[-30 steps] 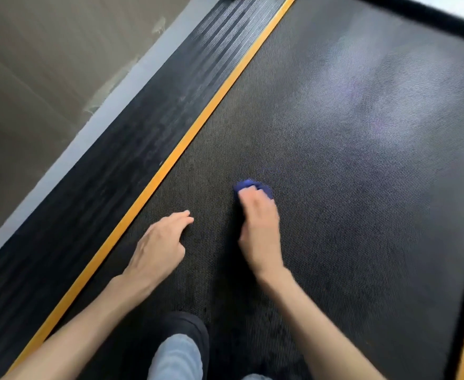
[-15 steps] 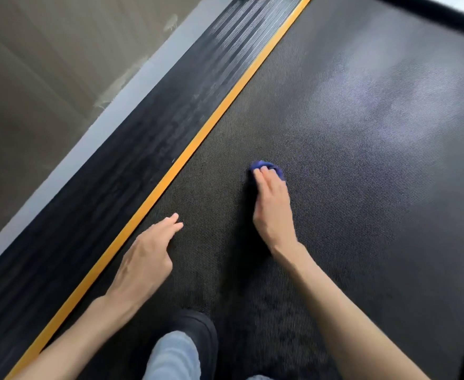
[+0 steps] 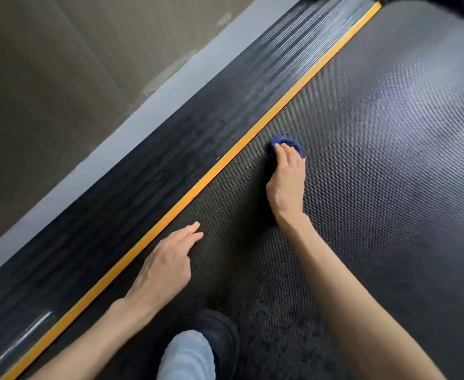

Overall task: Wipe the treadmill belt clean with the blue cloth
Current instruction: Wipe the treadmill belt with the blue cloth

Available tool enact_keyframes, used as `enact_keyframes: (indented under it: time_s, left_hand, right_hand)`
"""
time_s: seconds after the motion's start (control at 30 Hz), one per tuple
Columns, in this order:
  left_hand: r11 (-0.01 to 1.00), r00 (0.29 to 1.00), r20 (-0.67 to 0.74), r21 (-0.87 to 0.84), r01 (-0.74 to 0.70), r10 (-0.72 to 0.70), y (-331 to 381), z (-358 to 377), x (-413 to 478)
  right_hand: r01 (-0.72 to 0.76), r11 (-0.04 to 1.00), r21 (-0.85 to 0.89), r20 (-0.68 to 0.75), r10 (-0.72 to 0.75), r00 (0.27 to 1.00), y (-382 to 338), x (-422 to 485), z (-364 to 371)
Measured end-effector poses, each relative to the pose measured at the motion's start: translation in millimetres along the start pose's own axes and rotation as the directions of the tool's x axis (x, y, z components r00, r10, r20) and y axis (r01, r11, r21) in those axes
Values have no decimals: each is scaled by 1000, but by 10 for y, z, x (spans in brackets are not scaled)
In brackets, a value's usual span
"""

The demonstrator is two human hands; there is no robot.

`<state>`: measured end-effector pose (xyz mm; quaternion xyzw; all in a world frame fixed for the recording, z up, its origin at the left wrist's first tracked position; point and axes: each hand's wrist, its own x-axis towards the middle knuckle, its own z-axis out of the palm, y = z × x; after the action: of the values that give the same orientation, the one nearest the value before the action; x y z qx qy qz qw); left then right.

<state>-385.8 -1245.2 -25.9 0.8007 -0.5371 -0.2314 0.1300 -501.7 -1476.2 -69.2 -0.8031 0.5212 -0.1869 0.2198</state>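
Your right hand [image 3: 285, 182] presses the bunched blue cloth [image 3: 294, 145] flat against the treadmill belt [image 3: 376, 187], fingers extended over it rather than curled round it, just right of the yellow stripe [image 3: 221, 160]. Your left hand [image 3: 167, 264] lies nearer you by the stripe, fingers loose and holding nothing. 1 dark shoe [image 3: 219, 333] stands on the belt between your 2 forearms.

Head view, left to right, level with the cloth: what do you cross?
Brown tiled floor → pale grey edge strip → black ribbed side rail → yellow stripe → bunched blue cloth → black textured treadmill belt.
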Motion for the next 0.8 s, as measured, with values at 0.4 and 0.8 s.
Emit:
enact_keyframes:
  time_s: [0.4, 0.8]
  left_hand:
    - [986, 981, 120, -84, -142, 151, 6, -70, 267]
    - [983, 985, 37, -81, -164, 168, 185, -108, 567]
  right_hand:
    - [440, 883, -162, 224, -401, 888, 670, 617, -379]
    - [355, 934, -27, 130, -349, 928, -58, -887, 96]
